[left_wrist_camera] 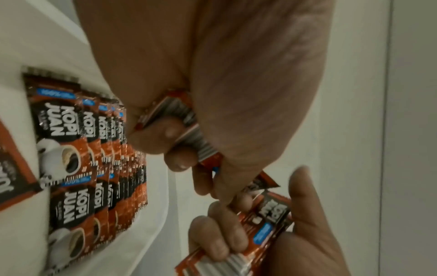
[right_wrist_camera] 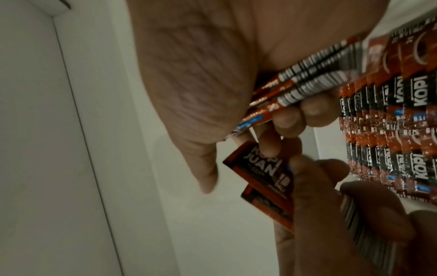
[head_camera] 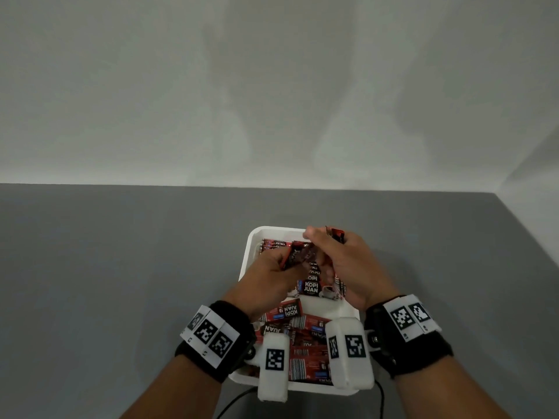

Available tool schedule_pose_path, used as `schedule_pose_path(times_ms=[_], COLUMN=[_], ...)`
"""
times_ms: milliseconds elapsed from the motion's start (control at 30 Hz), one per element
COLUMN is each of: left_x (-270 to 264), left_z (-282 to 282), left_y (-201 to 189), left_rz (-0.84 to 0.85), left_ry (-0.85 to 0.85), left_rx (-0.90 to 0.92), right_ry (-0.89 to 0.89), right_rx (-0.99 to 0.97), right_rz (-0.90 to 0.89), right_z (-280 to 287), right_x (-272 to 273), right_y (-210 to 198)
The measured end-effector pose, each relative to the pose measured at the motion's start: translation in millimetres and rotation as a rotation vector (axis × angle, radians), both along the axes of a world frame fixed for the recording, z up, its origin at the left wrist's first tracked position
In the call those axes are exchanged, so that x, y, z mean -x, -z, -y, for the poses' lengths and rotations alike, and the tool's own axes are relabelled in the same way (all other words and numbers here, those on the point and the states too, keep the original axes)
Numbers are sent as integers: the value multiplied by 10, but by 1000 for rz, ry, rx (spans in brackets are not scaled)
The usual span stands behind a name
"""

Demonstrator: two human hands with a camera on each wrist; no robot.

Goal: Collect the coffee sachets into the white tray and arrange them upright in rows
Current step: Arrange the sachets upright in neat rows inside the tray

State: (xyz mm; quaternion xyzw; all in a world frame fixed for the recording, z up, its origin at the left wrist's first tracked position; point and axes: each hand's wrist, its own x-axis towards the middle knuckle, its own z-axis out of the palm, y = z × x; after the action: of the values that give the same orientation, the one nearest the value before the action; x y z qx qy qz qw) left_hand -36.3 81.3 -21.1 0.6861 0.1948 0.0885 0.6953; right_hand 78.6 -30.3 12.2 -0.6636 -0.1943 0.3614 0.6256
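Observation:
The white tray point(head_camera: 266, 229) sits on the table, and both my hands are over its far half. My left hand point(head_camera: 287, 261) grips a small stack of red and black coffee sachets point(head_camera: 298, 255); the left wrist view shows the fingers curled round that stack point(left_wrist_camera: 179, 127). A second stack point(head_camera: 335, 234) is held in my right hand point(head_camera: 325, 261), seen edge-on in the right wrist view point(right_wrist_camera: 307, 84). The two hands nearly touch. Upright sachets stand in rows point(head_camera: 313, 285) in the tray's middle point(left_wrist_camera: 106, 149). Loose sachets point(head_camera: 302, 334) lie flat in the near half.
The grey table point(head_camera: 121, 267) extends left and right of the tray and meets a white wall behind. The table's right edge runs diagonally at the far right. Black cables point(head_camera: 236, 400) hang at the near edge below the tray.

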Motion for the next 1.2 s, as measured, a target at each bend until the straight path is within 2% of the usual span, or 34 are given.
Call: schedule_pose_path(times_ms=[67,233,367,467,600,700,800,867,1000,1033,1100,1133,1200], left_x=[-9,23,7,-3,-17,-61,-116,-124,-69,-52,-32,-28,-48], left_z=[14,-117,-221,-182,-103,2,119,153,105,66,-1,-5,-16], left_y=[-16,3,49,45,36,66,70,63,-9,-15,21,3,29], left_rz=[33,48,76,95,139,110,87,82,95,122,134,117,73], left_ry=[45,-243,-376,-404,-451,-336,-198,-135,-150,-127,-89,-88,-116], left_rx=[-44,285,320,272,106,-52,-117,-40,593,688,769,753,607], right_ry=[-11,38,29,84,257,225,177,217,193,164,129,108,60], right_rx=[16,20,64,73,-22,-115,-141,-77,-11,-9,-34,-61,-98], right_rz=[48,112,198,201,-50,-248,-250,-192,-115,-85,-69,-73,-86], right_z=[8,121,169,173,114,-7,-139,-191,-135,-103,-53,-37,-15], right_x=[-17,-119,-122,-111,-101,-31,29,15,-32,-38,-41,-42,-40], right_y=[13,66,120,149,223,235,221,258,261,236,178,149,84])
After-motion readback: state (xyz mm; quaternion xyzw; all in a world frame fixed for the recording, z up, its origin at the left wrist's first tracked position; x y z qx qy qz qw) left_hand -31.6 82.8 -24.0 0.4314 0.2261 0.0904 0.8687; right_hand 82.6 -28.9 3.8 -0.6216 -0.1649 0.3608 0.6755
